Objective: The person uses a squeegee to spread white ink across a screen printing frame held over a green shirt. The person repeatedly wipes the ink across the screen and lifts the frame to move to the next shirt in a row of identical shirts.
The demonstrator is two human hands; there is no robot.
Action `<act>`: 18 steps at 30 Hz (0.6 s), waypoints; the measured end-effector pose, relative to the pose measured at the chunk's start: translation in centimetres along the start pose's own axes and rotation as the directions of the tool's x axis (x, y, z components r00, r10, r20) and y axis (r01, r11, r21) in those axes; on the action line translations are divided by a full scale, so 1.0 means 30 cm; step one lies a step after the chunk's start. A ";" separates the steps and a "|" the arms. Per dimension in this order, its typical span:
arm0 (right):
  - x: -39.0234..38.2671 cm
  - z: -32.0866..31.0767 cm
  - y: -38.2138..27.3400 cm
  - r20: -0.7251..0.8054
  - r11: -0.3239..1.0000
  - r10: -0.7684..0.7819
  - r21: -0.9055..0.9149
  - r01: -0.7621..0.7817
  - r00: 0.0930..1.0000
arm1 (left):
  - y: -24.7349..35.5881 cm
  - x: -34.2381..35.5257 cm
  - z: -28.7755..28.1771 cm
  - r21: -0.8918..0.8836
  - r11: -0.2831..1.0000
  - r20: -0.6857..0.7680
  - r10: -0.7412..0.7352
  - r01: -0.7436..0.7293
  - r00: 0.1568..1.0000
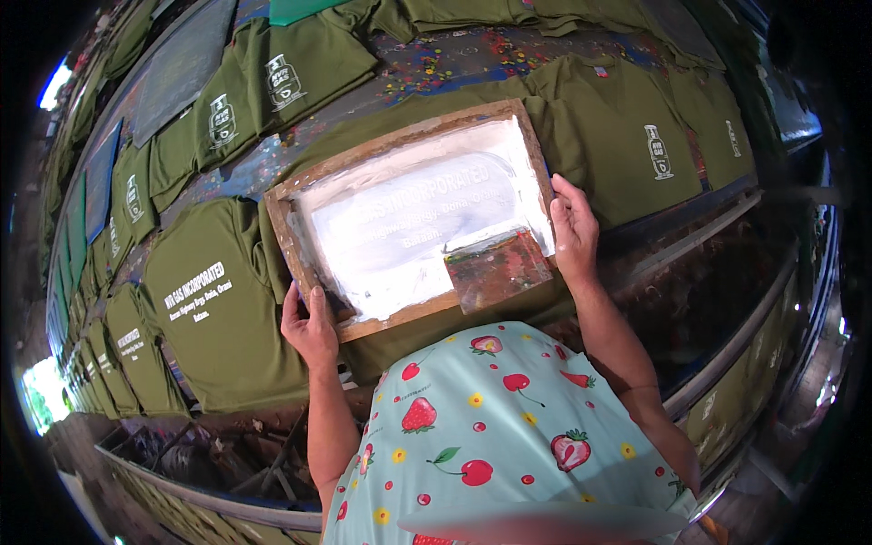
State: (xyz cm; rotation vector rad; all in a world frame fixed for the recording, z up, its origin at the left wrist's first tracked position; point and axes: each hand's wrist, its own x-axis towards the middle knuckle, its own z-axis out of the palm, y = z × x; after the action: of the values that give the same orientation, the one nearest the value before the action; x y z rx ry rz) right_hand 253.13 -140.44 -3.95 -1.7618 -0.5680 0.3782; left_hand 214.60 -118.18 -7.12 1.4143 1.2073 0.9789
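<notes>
Between my hands is a wooden-framed printing screen [409, 127], its mesh coated with white ink and showing faint lettering. My left hand [312, 329] grips the frame's lower left corner, thumb on top. My right hand [574, 227] clasps the right side, fingers along the outer edge. A squeegee-like flat piece [498, 271], stained dark and reddish, lies across the near right part of the screen. Beneath the frame is an olive-green shirt [341, 136], mostly hidden by it.
A printed green shirt [213, 327] lies left of the frame, another [618, 136] to the right. More shirts line the far side of the paint-spattered table [436, 68]. Grey boards [186, 73] stand at the far left. A wooden rail [681, 238] runs along the near right.
</notes>
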 end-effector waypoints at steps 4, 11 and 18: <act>-0.014 0.000 0.053 -0.008 0.983 -0.181 -0.032 0.181 0.983 | 0.007 -0.019 0.005 -0.007 0.998 -0.001 0.055 -0.055 0.998; -0.037 -0.021 0.070 -0.040 0.962 -0.274 0.000 0.275 0.961 | -0.015 -0.035 0.001 0.012 0.988 -0.011 0.152 -0.152 0.988; -0.028 -0.029 0.040 -0.006 0.976 -0.103 0.191 0.102 0.995 | -0.024 -0.062 -0.005 -0.026 0.946 -0.059 0.322 -0.324 0.945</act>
State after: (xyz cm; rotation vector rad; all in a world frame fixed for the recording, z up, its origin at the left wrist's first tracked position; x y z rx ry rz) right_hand 253.12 -141.84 -4.89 -1.5416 -0.6023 0.3521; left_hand 213.99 -119.97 -7.76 1.5986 1.0073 1.2640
